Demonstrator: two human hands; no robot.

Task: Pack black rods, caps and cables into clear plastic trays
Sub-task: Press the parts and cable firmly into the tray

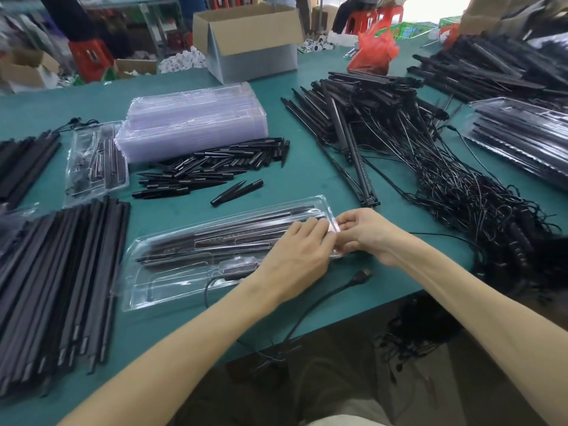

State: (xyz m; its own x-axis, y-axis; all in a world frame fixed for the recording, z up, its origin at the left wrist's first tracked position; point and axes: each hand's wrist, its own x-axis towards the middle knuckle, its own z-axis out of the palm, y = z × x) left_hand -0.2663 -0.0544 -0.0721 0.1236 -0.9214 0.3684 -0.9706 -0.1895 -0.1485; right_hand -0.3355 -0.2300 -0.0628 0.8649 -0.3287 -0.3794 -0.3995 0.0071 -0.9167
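Note:
A clear plastic tray [172, 290] lies in front of me on the green table, with black rods [246, 232] in its long slots and a cable part near its middle. My left hand [295, 256] rests on the tray's right end, fingers curled at the edge. My right hand [365, 232] pinches the same end of the tray from the right. A black cable with a USB plug [362, 276] runs off the table's front edge below my right wrist. Loose black caps [215, 170] lie behind the tray.
A stack of empty clear trays [193, 118] stands at the back. Black rods [55, 278] lie piled at the left. A heap of rods and tangled cables [445, 167] fills the right. Packed trays [522, 139] sit far right. A cardboard box [249, 41] stands behind.

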